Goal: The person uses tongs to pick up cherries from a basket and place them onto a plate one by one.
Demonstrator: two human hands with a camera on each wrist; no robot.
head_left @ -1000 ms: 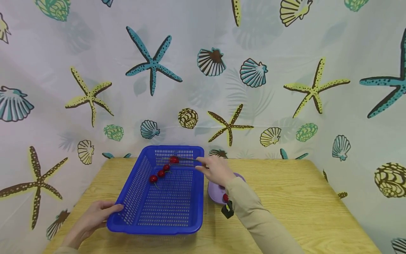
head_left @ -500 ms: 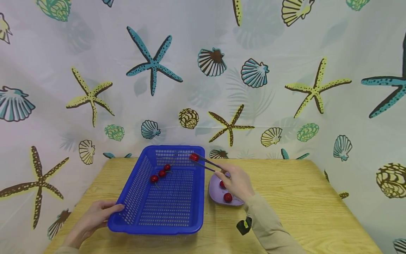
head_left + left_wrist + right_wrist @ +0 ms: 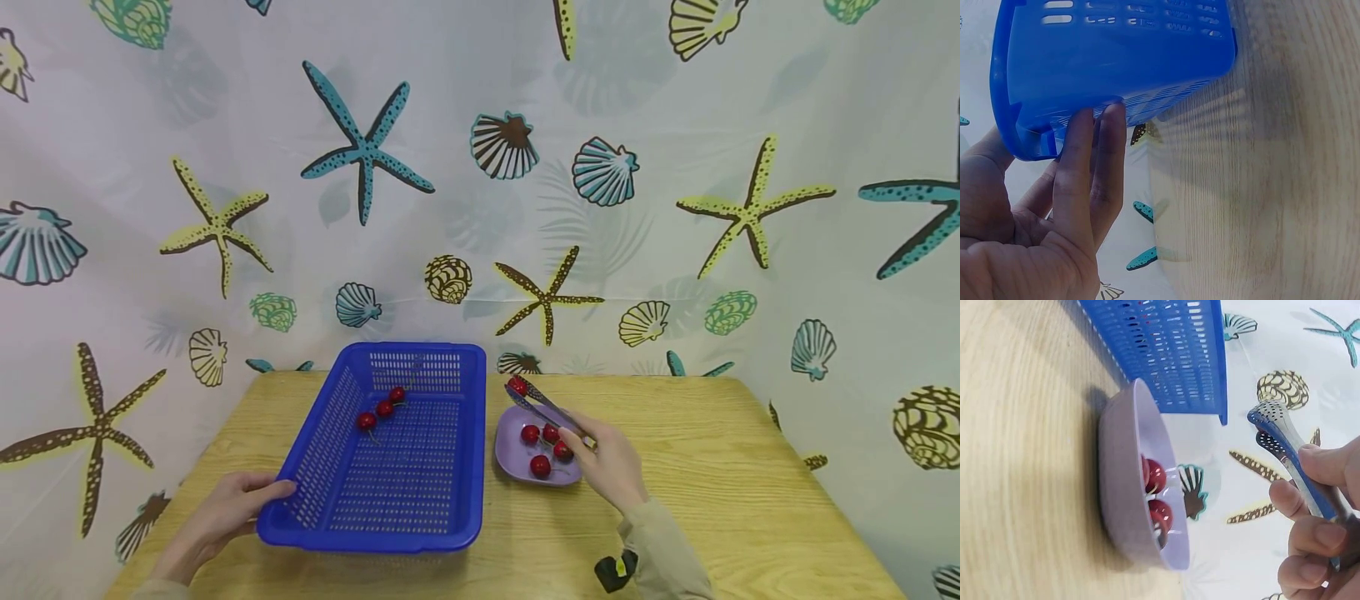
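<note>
My left hand [image 3: 236, 510] holds the blue plastic basket [image 3: 482, 467] at its near left corner, thumb over the rim and fingers against the outer wall. Three red cherries [image 3: 385, 408] with stems lie inside, toward the far left. My right hand [image 3: 611, 462] grips metal tongs [image 3: 551, 411]; a cherry [image 3: 517, 386] sits between their tips, above the far edge of the purple bowl [image 3: 510, 462]. Several cherries [image 3: 540, 466] lie in that bowl. In the right wrist view the tongs [image 3: 1304, 465] have perforated tips, and the cherry they hold is hidden.
The bowl stands just right of the basket on a wooden table [image 3: 712, 475]. A patterned curtain [image 3: 450, 225] with starfish and shells hangs behind the table and along both sides. A black strap piece [image 3: 615, 571] shows at my right wrist.
My right hand has moved right, carrying the cherry in the tongs from over the basket's far end to above the bowl. The left hand has stayed on the basket.
</note>
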